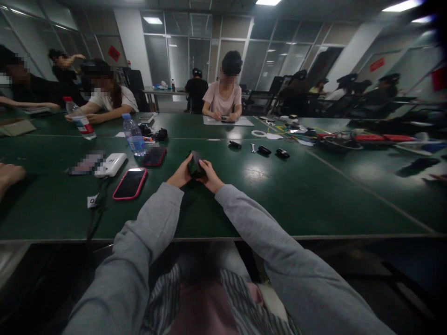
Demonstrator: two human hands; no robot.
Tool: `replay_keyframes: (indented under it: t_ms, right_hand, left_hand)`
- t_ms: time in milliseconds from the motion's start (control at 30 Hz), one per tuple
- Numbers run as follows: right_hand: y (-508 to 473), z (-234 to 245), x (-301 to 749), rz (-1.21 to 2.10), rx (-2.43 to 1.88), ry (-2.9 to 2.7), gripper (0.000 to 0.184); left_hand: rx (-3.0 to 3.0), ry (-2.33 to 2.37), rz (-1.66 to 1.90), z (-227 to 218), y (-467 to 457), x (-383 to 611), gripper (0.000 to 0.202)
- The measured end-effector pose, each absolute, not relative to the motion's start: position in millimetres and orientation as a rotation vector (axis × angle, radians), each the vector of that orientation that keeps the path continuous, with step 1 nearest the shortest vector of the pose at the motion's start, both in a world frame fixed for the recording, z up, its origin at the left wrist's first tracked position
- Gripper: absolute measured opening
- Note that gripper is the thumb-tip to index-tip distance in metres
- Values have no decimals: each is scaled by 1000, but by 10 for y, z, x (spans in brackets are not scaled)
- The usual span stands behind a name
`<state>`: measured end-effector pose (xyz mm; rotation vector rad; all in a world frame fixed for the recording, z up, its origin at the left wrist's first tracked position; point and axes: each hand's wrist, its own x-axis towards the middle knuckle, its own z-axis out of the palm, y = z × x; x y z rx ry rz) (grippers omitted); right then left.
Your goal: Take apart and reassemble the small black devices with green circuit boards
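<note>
Dark block [195, 164] at my remote command: I have fingers of left hand [181, 172] and right hand [211, 177] clamped on 2 sides.

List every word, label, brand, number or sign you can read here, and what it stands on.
No text reads with certainty.
White device: dark marks, perhaps digits, too small.
White cable tag: a mark, too blurred.
Red-capped bottle, blue-capped bottle: labels too blurred.
Red wall signs: too blurred.
Dark held object: nothing legible.
</note>
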<state>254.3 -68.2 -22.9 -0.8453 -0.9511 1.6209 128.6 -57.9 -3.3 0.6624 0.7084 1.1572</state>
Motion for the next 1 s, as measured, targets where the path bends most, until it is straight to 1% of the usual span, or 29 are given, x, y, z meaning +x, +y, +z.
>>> replay_keyframes:
  t_ms: [67,167,333,500,700,867,1000]
  right_hand:
    - [-675,-249,2543,1531,-864,-1008,48]
    - [-673,-260,2545,1427,-884,-1032,51]
    - [-669,-280,2532,1390,-905,-1005,53]
    - [-678,-348,2494,1298,-897,-1125,55]
    - [-734,-361,2489,1168,-936,-1384,52]
    - [-751,-330,2514,1145,-978,-1417,50]
    - [-749,-330,2521,1136,-960,-1450,48]
  left_hand:
    - [666,718,1160,-58,-553,1297,38]
    - [690,708,1148,-85,-529,1303,45]
    - [703,731,1180,-100,-520,1298,51]
    - [697,761,1154,-106,-547,1272,58]
    - [679,744,1080,-141,-550,1259,67]
    - [615,713,1100,-150,-532,1260,71]
    - [560,706,1108,-51,-615,1276,74]
